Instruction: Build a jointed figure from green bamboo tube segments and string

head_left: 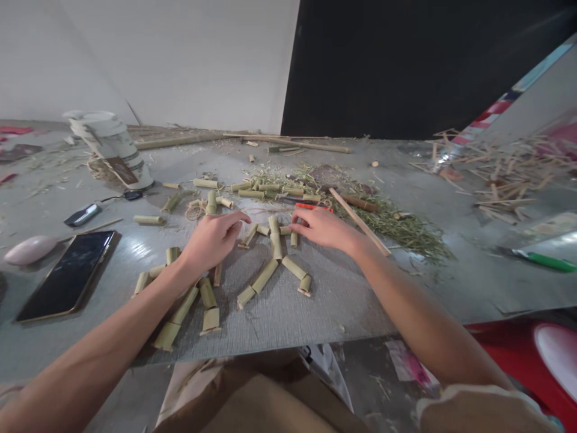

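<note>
On the table between my hands lies a small jointed figure (275,239) made of short bamboo tubes, with arms and legs spread. My left hand (215,236) hovers palm down to the left of it, fingers loosely bent and nothing visible in them. My right hand (322,227) is at the figure's right arm (294,239); its thumb and fingertips are apart and very near or touching the bamboo. A second bamboo figure (180,313) lies partly hidden under my left wrist and forearm.
Loose bamboo tubes (252,193), a pile of green shavings (406,231) and a wooden stick (360,222) lie beyond my hands. At left are a phone (67,276) and a white bucket (112,144). Thin sticks (505,174) and a green-handled tool (545,260) are at right.
</note>
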`<action>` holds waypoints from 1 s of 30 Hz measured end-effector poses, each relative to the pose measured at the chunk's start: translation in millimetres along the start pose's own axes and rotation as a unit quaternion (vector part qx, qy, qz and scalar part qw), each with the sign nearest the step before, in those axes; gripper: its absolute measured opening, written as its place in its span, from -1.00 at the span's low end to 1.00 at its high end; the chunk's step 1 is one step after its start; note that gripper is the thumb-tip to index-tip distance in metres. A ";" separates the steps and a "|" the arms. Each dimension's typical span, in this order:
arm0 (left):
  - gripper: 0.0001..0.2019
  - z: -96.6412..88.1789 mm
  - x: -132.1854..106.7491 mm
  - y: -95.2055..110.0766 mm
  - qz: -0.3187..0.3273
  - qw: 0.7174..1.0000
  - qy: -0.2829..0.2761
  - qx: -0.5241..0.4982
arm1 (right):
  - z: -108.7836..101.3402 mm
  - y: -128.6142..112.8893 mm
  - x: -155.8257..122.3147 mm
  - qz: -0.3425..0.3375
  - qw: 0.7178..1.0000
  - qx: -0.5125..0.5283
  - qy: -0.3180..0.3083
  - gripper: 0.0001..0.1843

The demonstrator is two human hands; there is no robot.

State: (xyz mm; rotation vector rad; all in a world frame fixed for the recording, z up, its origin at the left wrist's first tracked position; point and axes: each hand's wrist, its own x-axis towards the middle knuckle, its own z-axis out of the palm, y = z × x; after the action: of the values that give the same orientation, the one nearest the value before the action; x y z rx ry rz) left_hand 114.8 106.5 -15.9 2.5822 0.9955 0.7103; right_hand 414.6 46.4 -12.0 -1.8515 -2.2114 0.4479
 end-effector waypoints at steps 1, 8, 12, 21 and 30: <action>-0.64 0.0 0.1 0.1 0.000 1.000 0.000 0.000 | -0.2 -0.3 -0.2 0.003 1.000 0.001 -0.002 -0.70; -0.64 -1.7 0.1 1.1 -0.009 1.000 -0.012 -0.003 | -1.8 -3.5 -0.5 0.026 1.000 0.004 -0.014 -0.69; -0.65 -1.4 0.0 0.6 -0.007 1.000 -0.014 -0.006 | -1.7 -3.1 -0.4 0.018 1.000 0.006 -0.011 -0.71; -0.64 -0.1 -0.1 0.0 0.000 1.000 -0.009 -0.006 | -0.9 -1.6 -0.6 0.006 1.000 0.009 -0.005 -0.71; -0.64 2.0 -0.3 -2.6 0.005 1.000 -0.005 -0.001 | -0.6 -0.8 -0.8 0.011 1.000 0.008 -0.006 -0.70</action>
State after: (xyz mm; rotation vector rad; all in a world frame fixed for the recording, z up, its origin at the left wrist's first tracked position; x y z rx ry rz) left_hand 114.3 107.9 -18.8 2.5880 0.9799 0.6996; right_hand 414.2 45.6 -11.2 -1.8708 -2.1910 0.4791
